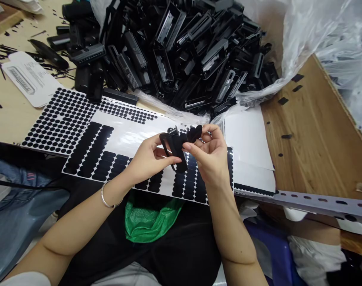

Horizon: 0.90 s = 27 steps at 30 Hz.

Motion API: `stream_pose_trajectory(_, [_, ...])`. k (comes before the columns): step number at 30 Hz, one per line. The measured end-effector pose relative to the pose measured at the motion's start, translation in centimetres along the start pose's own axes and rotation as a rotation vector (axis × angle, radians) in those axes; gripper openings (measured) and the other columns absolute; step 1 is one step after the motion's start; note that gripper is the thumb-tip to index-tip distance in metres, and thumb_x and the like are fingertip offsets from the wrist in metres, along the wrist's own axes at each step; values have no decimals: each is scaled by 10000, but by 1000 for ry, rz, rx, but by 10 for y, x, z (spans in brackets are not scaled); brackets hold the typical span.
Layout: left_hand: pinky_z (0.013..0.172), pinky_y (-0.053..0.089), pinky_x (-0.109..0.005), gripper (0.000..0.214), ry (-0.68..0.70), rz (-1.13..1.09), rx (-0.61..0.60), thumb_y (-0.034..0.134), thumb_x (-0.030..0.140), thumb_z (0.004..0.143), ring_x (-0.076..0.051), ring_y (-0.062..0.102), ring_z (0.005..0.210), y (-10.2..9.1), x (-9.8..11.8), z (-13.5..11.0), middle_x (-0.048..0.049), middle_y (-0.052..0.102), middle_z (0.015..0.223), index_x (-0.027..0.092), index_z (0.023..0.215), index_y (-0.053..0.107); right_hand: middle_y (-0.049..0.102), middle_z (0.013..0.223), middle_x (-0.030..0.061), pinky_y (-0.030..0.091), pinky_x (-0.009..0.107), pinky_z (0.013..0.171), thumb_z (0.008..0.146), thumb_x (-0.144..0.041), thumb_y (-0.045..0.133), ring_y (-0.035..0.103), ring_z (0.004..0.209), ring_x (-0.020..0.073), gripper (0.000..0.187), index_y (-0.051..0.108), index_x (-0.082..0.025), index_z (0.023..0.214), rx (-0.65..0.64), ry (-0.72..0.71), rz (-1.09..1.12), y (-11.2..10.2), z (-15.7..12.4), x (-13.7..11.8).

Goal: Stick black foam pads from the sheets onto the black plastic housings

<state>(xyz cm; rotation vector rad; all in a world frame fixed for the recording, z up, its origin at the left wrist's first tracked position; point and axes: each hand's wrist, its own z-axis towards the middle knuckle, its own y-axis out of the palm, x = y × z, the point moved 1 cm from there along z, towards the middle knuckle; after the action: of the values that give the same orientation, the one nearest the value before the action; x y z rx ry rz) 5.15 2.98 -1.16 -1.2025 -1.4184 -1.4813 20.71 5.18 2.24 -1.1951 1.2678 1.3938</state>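
My left hand (148,159) is closed round a black plastic part (180,159), thumb along its lower side, with a loop-like frame on its left. My right hand (212,157) pinches a black oblong sticker (194,134) whose left end meets the top of the part. Whether the sticker is stuck down there, I cannot tell. Under both hands lies a white sheet of black oblong stickers (121,133), partly covered by my fingers. A sheet of round black stickers (54,119) is beneath it on the left.
A large heap of black plastic parts (163,65) fills the back, with clear plastic film (300,43) around it. A printed white card (30,79) lies left. White sheets (249,139) and a wooden board (314,131) are right. A green bag (151,222) hangs below the edge.
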Motion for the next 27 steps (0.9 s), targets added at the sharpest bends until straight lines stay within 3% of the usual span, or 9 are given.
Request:
stream_pose_trajectory(12, [490,525,-205,411,-52,-30,-11,929,253,564,-121,656,576,-1,2,-1,10,662,762,165,765,581,547,865,-71,618,216,661,557,-348,980,620,684,86,612,478,-280,901,-15,-2,2,-1,0,-2])
stream_pose_trajectory(17, [535,575,-222,419,-73,-106,-44,923,221,554,-119,664,584,-1,4,0,19,662,766,165,818,604,553,870,-74,614,202,661,548,-359,987,606,656,73,618,490,-280,906,-25,44,32,-1,-1,-3])
stream_pose_trajectory(27, [501,532,-215,353,-37,-20,-28,891,213,588,-123,652,588,-2,4,-1,4,673,764,167,763,589,555,844,-78,606,203,668,551,-348,987,611,673,76,606,493,-275,894,-5,27,23,2,-2,-4])
